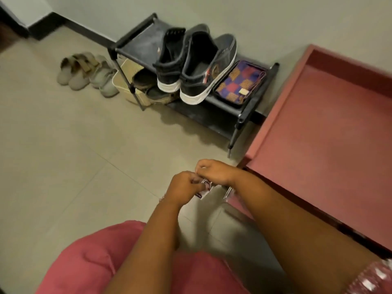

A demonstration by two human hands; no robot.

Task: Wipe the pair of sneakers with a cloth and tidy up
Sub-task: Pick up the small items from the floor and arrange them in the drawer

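Both hands meet low in the middle of the frame: left hand (185, 186) and right hand (214, 171) pinch a small printed packet (205, 188) between curled fingers. It looks thin and crinkly, so a hard tug could rip it unevenly. The dark sneakers (192, 64), white rubber soles, sit upper centre on the black rack (135, 42), beside a checked cloth (239, 81).

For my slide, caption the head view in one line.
Both hands pinch a small packet in front of black sneakers standing on a rack.
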